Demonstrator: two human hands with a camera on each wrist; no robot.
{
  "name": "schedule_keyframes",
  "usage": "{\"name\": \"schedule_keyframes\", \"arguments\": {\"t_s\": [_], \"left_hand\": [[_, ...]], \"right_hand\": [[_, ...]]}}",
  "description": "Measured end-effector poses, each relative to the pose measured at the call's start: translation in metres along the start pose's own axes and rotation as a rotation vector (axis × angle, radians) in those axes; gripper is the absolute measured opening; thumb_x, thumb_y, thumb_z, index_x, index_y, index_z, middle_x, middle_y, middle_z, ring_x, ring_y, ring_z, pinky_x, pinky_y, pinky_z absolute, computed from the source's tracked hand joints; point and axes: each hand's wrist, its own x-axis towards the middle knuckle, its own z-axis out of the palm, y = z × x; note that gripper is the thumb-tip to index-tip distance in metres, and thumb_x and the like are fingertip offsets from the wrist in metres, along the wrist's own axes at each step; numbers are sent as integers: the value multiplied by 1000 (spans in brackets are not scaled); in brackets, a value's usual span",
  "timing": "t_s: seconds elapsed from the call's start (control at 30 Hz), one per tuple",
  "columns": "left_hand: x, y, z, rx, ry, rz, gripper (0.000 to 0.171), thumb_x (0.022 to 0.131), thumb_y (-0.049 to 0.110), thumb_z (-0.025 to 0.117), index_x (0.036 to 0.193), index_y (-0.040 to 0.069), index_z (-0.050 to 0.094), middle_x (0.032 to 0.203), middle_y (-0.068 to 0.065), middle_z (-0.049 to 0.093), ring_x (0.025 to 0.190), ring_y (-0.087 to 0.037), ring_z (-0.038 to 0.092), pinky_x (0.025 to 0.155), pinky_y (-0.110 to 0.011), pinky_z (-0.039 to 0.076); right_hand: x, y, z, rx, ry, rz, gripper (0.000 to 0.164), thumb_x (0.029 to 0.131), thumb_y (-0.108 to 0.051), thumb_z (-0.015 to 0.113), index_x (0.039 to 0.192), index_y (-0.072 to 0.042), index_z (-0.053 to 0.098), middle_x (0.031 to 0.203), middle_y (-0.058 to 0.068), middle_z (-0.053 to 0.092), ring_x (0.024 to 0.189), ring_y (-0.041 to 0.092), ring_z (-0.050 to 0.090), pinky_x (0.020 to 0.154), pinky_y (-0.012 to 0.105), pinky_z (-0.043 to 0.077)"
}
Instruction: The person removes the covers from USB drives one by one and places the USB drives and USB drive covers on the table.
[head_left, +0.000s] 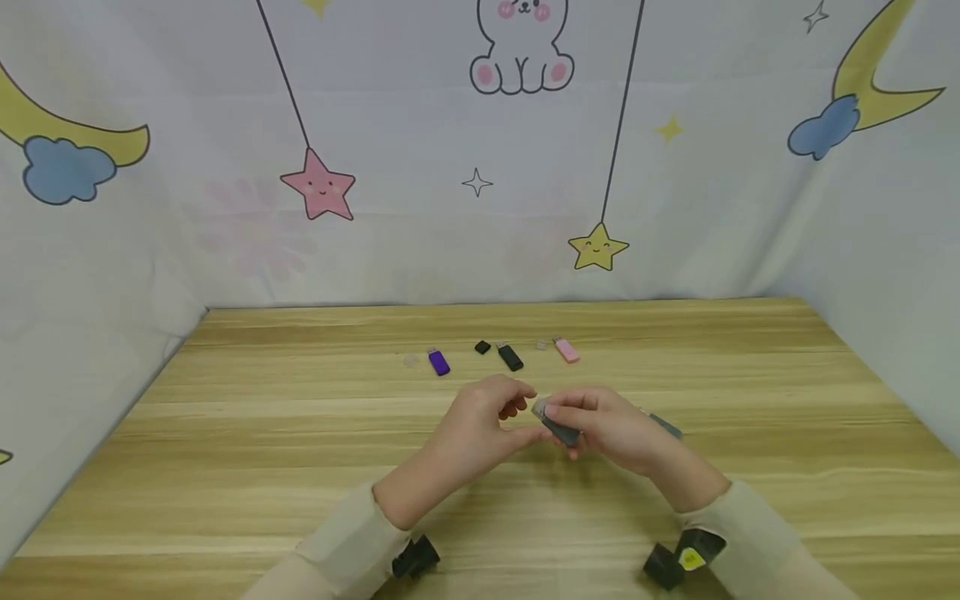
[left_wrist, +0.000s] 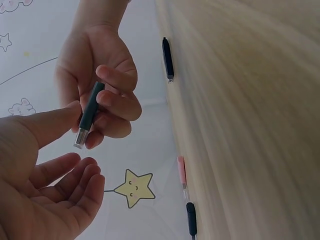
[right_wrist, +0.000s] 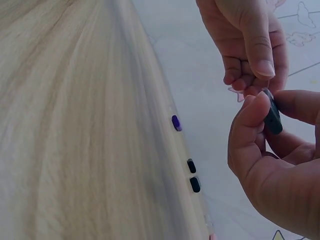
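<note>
My right hand [head_left: 611, 425] pinches a dark grey-green USB flash drive [head_left: 561, 427] between thumb and fingers, above the wooden table. A clear cap [left_wrist: 80, 138] covers the drive's end in the left wrist view. Close by on the left, my left hand [head_left: 480, 425] has its thumb out towards the drive and its other fingers loosely bent, with nothing held. Whether that thumb touches the drive I cannot tell. Partly hidden behind my right hand, another grey flash drive [head_left: 666, 426] lies on the table.
Farther back on the table [head_left: 300, 467] lie a purple flash drive [head_left: 438, 362], a black one [head_left: 511, 357] and a pink one [head_left: 567, 350]. Beside them are a black cap [head_left: 482, 347] and two clear caps. A printed white cloth [head_left: 420, 250] hangs behind.
</note>
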Motion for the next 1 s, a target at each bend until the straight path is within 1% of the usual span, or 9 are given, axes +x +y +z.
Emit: {"name": "schedule_keyframes", "arguments": {"t_s": [0.1, 0.23, 0.3, 0.47, 0.63, 0.73, 0.87, 1.0], "left_hand": [[-1, -1, -1, 9, -31, 27, 38, 78, 14, 81, 110, -1, 67, 92, -8, 64, 82, -22, 59, 71, -29, 52], [-2, -3, -2, 17, -74, 72, 39, 79, 10, 79, 113, -3, 65, 95, -9, 64, 85, -20, 59, 74, -31, 52], [-3, -4, -2, 20, -94, 89, 39, 80, 10, 79, 113, -3, 65, 97, -9, 64, 86, -20, 59, 75, -29, 52], [-8, -8, -2, 30, -138, 105, 35, 81, 11, 78, 112, -1, 66, 98, -8, 64, 87, -19, 58, 76, -26, 51], [-11, -10, -2, 46, -161, 145, 29, 80, 10, 78, 107, 3, 69, 94, -4, 64, 85, -18, 58, 75, -22, 49], [-11, -10, -1, 67, -184, 160, 27, 81, 11, 78, 106, 5, 70, 94, -2, 65, 86, -17, 59, 77, -21, 49], [-12, -7, -1, 74, -206, 147, 25, 82, 11, 77, 105, 5, 70, 94, -3, 67, 87, -17, 60, 78, -21, 50], [-11, -6, 1, 63, -206, 125, 22, 82, 10, 76, 103, 5, 71, 92, -3, 68, 83, -18, 61, 74, -19, 49]], "right_hand": [[0, 0, -1, -43, -15, -7, 39, 99, -17, 54, 118, 17, 53, 86, -1, 62, 76, 10, 53, 62, 22, 47], [0, 1, -1, -117, -40, -6, 40, 98, -20, 56, 117, 15, 56, 86, -1, 60, 73, 10, 52, 63, 22, 46], [0, 1, -1, -141, -46, 8, 38, 97, -20, 58, 116, 13, 58, 89, -1, 61, 70, 9, 52, 62, 22, 46], [-1, 2, 2, -202, -69, 23, 33, 96, -20, 60, 113, 8, 63, 92, 2, 64, 67, 9, 52, 62, 23, 46], [-1, 3, 5, -260, -104, -6, 29, 96, -21, 61, 106, 6, 66, 84, 4, 62, 66, 8, 51, 60, 22, 46], [0, 4, 7, -273, -124, -24, 28, 95, -20, 61, 102, 7, 66, 79, 2, 59, 64, 7, 50, 59, 22, 45], [0, 5, 8, -272, -138, -28, 27, 95, -19, 61, 100, 8, 65, 73, -2, 55, 61, 7, 49, 59, 22, 44], [1, 5, 9, -273, -134, -21, 27, 95, -19, 61, 100, 8, 65, 74, -2, 56, 61, 7, 50, 59, 23, 44]]}}
